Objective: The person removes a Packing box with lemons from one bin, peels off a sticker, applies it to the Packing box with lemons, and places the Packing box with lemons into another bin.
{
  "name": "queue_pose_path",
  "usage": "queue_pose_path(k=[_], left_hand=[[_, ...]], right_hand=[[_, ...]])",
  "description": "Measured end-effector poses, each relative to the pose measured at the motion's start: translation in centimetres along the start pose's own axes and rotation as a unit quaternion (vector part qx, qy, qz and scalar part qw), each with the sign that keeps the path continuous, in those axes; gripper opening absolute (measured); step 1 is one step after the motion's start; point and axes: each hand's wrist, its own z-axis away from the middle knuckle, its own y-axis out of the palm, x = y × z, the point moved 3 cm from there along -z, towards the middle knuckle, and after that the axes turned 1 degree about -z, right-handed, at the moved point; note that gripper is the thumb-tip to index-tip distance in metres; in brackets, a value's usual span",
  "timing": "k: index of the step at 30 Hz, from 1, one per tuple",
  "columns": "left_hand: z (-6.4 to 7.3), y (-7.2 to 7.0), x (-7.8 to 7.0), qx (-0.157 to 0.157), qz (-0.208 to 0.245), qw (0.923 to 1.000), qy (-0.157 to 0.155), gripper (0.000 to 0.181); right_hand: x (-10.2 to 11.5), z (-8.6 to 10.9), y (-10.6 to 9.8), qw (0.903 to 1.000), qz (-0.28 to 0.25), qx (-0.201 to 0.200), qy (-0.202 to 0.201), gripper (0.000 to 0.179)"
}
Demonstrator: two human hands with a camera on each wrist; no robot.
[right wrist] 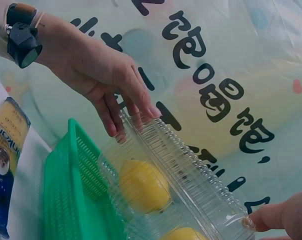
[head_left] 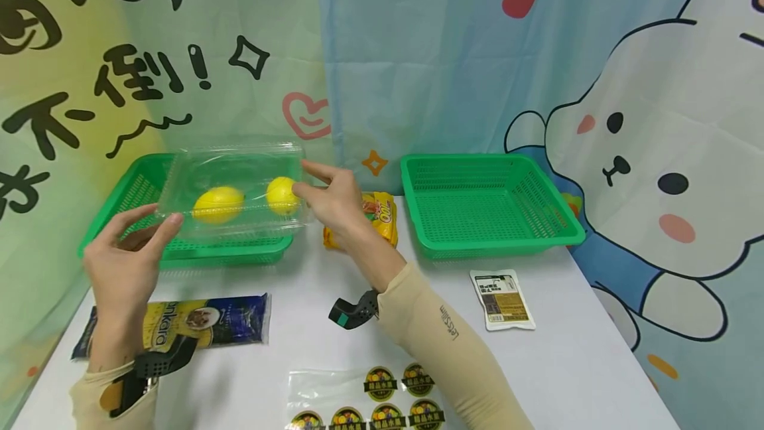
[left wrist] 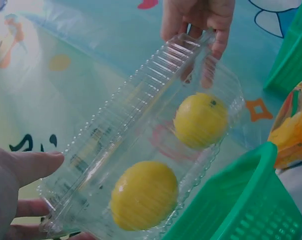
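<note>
A clear plastic clamshell box (head_left: 256,164) with two yellow lemons inside hangs over the left green basket (head_left: 209,259). One lemon (head_left: 218,205) lies toward the box's left, the other lemon (head_left: 282,196) near its right end. My left hand (head_left: 128,244) grips the left end, thumb at the near corner and fingers beneath. On the right end, my right hand (head_left: 334,194) holds the box between thumb and fingers. The wrist views show the box tilted, with both ends pinched and its ridged edge (right wrist: 191,175) running between the hands.
Behind the right forearm lies a yellow snack packet (head_left: 382,214). Another green basket (head_left: 489,208) stands back right, a white-and-brown pouch (head_left: 503,300) before it. A blue-and-yellow pasta bag (head_left: 209,320) lies front left. A sheet of round fruit stickers (head_left: 334,393) is at the front edge.
</note>
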Motion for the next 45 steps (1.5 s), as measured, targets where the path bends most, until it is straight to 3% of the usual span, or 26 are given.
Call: queue_pose_path(k=[8,24,31,45], left_hand=[[1.2,0.3,-0.6,0.026,-0.04,0.9988,-0.008,0.044],[4.0,2.3,-1.3,0.056,-0.07,0.9924,0.083,0.039],[5.1,2.8,-1.6,0.072,-0.082,0.9885,0.105,0.039],[7.4,4.0,-2.2,0.105,-0.063,0.9814,0.148,0.039]], right_hand=[[-0.5,1.0,-1.9,1.0,-0.002,0.002,-0.004,0.049],[-2.9,3.0,-5.9,0.9994,-0.026,-0.006,-0.022,0.049],[-3.6,4.0,-7.1,0.9986,-0.031,-0.007,-0.041,0.049],[-5.5,6.0,-9.4,0.9991,-0.029,-0.023,-0.02,0.05]])
